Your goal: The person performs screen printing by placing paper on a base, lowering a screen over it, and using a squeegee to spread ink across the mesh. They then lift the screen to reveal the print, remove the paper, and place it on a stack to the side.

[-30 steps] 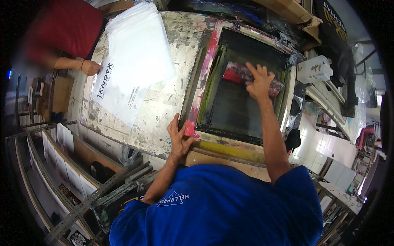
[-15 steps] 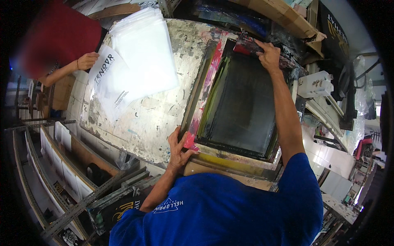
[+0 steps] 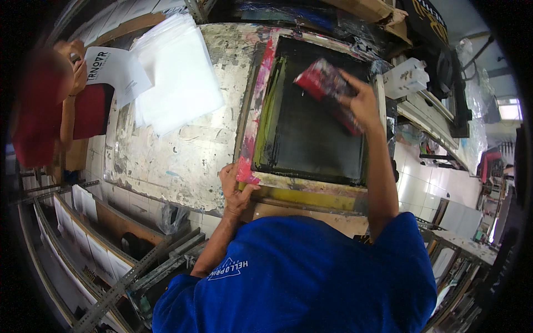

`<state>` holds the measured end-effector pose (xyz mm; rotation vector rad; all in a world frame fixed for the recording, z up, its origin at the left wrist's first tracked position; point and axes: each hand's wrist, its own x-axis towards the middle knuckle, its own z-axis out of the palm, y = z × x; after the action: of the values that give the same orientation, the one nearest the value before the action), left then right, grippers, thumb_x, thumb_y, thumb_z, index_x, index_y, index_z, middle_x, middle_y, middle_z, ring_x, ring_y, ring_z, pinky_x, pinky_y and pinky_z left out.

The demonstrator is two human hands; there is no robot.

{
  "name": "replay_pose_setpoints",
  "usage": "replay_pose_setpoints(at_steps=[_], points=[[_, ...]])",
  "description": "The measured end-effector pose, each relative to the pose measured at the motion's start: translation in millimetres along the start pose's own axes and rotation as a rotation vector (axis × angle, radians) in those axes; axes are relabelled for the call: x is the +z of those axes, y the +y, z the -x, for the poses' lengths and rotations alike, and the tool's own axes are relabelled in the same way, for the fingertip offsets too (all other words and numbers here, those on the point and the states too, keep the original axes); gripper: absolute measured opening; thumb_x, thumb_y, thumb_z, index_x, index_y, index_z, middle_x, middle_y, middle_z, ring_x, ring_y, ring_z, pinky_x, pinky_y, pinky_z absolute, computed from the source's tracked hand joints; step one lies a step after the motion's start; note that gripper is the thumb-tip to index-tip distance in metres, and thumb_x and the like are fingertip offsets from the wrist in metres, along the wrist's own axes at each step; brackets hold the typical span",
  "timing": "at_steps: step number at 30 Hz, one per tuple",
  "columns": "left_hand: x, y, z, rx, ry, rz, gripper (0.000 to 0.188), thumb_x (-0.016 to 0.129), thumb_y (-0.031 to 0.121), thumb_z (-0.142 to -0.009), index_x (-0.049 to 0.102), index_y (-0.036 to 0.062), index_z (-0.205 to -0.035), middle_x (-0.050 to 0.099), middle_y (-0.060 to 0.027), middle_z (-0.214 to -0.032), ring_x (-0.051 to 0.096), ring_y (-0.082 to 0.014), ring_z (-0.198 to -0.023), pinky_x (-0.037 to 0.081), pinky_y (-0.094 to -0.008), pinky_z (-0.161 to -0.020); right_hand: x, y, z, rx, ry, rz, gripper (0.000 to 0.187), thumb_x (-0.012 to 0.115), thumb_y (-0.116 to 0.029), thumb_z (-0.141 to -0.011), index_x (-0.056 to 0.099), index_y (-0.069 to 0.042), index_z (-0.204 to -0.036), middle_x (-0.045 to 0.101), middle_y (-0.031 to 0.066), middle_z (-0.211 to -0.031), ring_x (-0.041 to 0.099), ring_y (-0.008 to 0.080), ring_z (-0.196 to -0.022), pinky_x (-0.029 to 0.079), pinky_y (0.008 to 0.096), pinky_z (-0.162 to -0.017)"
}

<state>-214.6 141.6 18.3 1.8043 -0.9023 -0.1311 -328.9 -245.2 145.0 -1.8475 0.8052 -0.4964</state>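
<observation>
A screen printing frame [image 3: 260,102] with dark mesh [image 3: 311,139] lies on the table before me. Its rim carries pink tape and paint stains. My left hand [image 3: 235,195] grips the near left corner, thumb and fingers on either side of it. In my right hand [image 3: 361,106] is a squeegee [image 3: 321,77], smeared red and black, slanted across the far half of the mesh. My fingers cover part of it, and I cannot tell whether its blade touches the mesh. Greenish-yellow ink [image 3: 272,105] streaks the mesh's left side.
Left of the frame, a stack of white translucent sheets [image 3: 177,77] lies on the paint-stained table [image 3: 166,161]. At far left a co-worker's hand [image 3: 79,72] holds a printed sheet [image 3: 114,72]. A white plastic container [image 3: 406,77] stands right. Racked boards [image 3: 105,238] fill the lower left.
My right hand has brought the squeegee from the frame's far edge toward me and turned it diagonal. The left hand keeps its corner. The co-worker has lifted the printed sheet away from the stack.
</observation>
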Motion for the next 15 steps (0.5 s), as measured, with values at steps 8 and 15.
replay_pose_setpoints(at_steps=[8,15], points=[[-4,75,-70,0.092,0.264,0.123,0.063,0.084,0.023,-0.077,0.063,-0.0080,-0.128,0.060,-0.0162,-0.129,0.057,-0.0264,-0.113,0.045,-0.0364,-0.100,3,-121,135,-0.403,0.076,0.763,0.064,0.074,-0.011,-0.076,0.064,-0.026,-0.137,0.068,0.0211,-0.098,0.065,0.0368,-0.094,0.050,0.0457,-0.083],[22,135,-190,0.362,0.477,0.689,0.054,0.053,0.021,-0.106,0.031,-0.0021,-0.150,0.052,-0.0152,-0.138,0.054,-0.0221,-0.126,0.044,-0.0387,-0.109,-40,-189,82,-0.696,0.250,0.847,0.060,0.072,-0.006,-0.071,0.071,-0.016,-0.130,0.072,0.0185,-0.096,0.069,0.0304,-0.081,0.054,0.0387,-0.078]])
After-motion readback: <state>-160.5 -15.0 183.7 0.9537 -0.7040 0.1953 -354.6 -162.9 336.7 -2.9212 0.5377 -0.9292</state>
